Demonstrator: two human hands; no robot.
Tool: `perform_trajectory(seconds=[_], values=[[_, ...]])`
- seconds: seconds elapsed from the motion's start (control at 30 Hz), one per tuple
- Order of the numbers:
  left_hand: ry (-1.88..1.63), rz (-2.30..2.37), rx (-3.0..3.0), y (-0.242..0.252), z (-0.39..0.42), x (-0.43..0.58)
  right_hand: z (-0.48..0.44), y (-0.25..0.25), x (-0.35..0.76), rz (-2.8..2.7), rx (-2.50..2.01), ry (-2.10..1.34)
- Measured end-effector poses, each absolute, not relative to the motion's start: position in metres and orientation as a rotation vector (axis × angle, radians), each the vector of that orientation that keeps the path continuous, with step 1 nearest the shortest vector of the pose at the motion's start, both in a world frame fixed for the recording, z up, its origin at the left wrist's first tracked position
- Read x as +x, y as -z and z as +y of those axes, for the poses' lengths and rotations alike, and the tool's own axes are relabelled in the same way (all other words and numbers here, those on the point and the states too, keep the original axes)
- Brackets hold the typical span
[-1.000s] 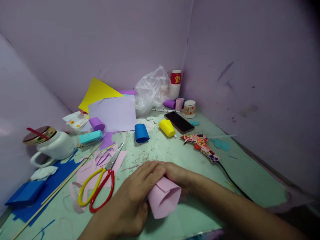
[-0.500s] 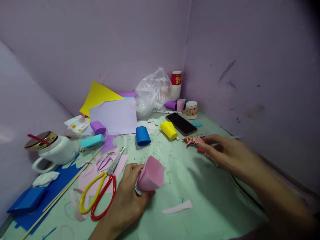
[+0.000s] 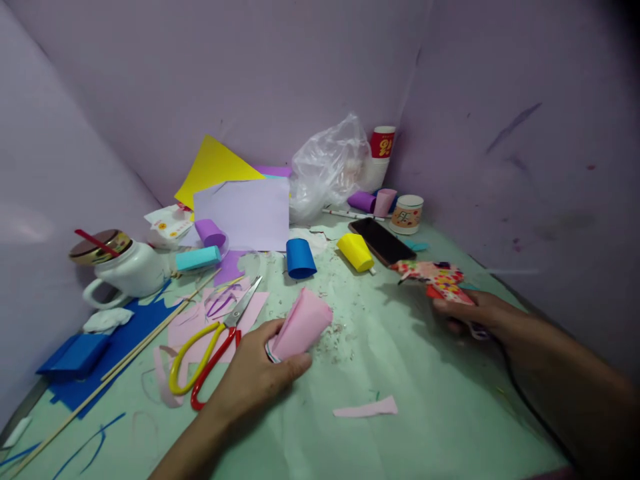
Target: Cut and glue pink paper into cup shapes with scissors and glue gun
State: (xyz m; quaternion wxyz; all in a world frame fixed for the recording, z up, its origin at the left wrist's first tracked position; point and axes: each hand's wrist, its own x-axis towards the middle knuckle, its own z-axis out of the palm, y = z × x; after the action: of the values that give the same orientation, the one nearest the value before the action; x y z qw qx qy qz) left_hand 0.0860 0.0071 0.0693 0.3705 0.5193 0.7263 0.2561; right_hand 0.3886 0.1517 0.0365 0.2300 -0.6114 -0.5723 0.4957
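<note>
My left hand (image 3: 250,380) is closed around a pink paper cone (image 3: 303,322), holding it tilted just above the green table (image 3: 425,413). My right hand (image 3: 475,313) grips the handle of a floral-patterned glue gun (image 3: 437,277), lifted off the table with its nozzle pointing left toward the cone. A gap of table separates the gun's tip from the cone. A small pink paper strip (image 3: 366,407) lies in front of the two hands.
Red-and-yellow scissors (image 3: 210,347) lie left of my left hand on pink scraps. Blue (image 3: 300,258), yellow (image 3: 356,251) and purple (image 3: 210,233) paper cups, a phone (image 3: 383,241), a plastic bag (image 3: 327,167), paper sheets (image 3: 245,213), a white teapot (image 3: 125,267) and wooden sticks (image 3: 125,367) crowd the back and left.
Both hands held the pink cone a second ago. My right hand let go, reached right to the glue gun and has picked it up; my left hand kept the cone and turned it.
</note>
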Motion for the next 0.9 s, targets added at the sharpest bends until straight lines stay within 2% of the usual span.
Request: perform_trajectory(seconds=[0.1, 0.23, 0.47, 0.9], values=[[-0.626, 1.822, 1.274, -0.071, 0.008, 0.085, 0.126, -0.052, 0.386, -1.450, -1.407, -1.518], [-0.504, 1.857, 1.305, -0.072, 0.007, 0.086, 0.096, -0.075, 0.375, -1.694, -1.175, -1.533], [-0.405, 1.912, 1.387, -0.076, 0.005, 0.090, 0.069, -0.093, 0.331, -2.191, -0.933, -1.130], [-0.317, 2.195, 1.604, -0.068, -0.005, 0.101, 0.069, -0.096, 0.309, -2.283, -0.907, -1.264]])
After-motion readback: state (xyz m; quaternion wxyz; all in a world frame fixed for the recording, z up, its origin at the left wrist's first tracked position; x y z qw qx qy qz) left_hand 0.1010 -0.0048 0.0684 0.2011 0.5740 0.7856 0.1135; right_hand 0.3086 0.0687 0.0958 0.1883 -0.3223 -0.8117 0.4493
